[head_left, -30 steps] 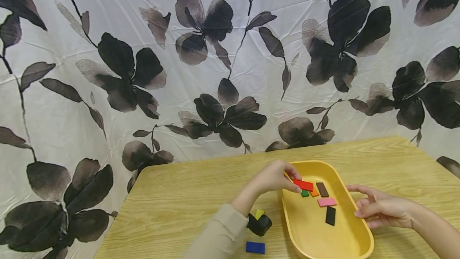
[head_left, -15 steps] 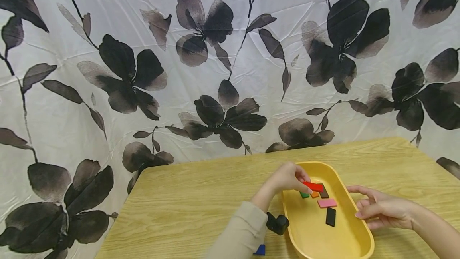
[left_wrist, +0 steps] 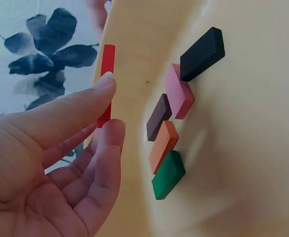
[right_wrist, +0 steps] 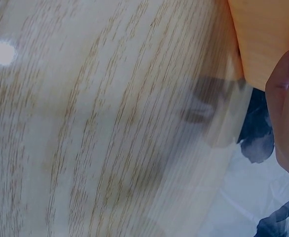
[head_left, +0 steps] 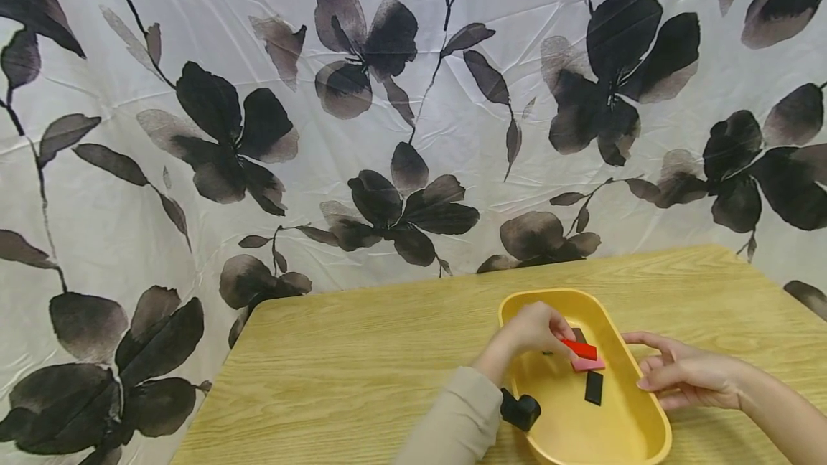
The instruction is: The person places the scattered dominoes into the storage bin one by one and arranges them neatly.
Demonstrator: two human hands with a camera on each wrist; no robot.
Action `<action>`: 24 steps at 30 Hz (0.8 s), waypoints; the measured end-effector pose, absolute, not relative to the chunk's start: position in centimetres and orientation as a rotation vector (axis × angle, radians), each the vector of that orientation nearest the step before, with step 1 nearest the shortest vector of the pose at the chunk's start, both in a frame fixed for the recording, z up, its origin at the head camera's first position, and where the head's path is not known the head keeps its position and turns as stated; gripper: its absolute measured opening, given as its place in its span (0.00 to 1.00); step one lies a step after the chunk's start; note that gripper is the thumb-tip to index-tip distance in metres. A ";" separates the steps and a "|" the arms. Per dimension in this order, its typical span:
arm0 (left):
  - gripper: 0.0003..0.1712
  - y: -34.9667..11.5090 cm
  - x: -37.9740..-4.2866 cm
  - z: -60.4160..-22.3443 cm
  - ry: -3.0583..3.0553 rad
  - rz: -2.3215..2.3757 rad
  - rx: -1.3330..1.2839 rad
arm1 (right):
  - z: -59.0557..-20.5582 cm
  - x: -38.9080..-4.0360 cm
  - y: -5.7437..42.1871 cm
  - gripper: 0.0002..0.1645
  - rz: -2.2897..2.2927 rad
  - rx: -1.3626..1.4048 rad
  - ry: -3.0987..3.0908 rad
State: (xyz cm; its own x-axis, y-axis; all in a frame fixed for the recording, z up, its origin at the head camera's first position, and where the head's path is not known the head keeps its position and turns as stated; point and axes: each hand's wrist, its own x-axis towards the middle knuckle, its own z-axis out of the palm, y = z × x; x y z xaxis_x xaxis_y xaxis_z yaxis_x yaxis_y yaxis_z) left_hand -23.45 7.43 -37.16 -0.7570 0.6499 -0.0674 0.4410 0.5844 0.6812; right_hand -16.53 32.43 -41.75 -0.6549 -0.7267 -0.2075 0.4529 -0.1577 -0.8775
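Observation:
My left hand (head_left: 535, 329) is over the far half of a yellow tray (head_left: 614, 429), pinching a flat red block (head_left: 580, 349) between thumb and fingertips. Below it in the tray lie several more flat blocks: pink (left_wrist: 180, 91), black (left_wrist: 202, 53), dark brown (left_wrist: 159, 117), orange (left_wrist: 163, 147) and green (left_wrist: 168, 175). In the head view, the left hand hides the orange block and nearly all of the green one. Against the tray's outer right side rests my right hand (head_left: 691, 375), index finger extended and thumb at the rim; some fingertips are out of sight.
The tray stands on a wood-grain table (head_left: 362, 364). Behind the table hangs a pale cloth (head_left: 491, 221) with dark flowers. A black wrist camera (head_left: 520, 410) sits at the left wrist, over the tray's left rim.
My left hand has moved right and slightly nearer with the red block, towards the pink one. Its arm now covers the blue and yellow blocks seen earlier. The right hand stays put.

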 end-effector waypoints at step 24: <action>0.12 8.5 -22.4 -38.2 2.662 0.537 0.582 | -41.6 -16.6 32.5 0.33 -1.895 -0.313 1.333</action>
State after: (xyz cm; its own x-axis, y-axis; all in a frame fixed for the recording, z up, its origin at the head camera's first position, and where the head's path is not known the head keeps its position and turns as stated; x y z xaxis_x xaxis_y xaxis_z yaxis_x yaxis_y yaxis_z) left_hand -22.40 8.54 -38.17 -0.8493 0.4575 -0.2632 0.3197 0.8427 0.4332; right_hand -16.62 32.53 -41.62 -0.6637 -0.7128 -0.2266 0.4544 -0.1436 -0.8792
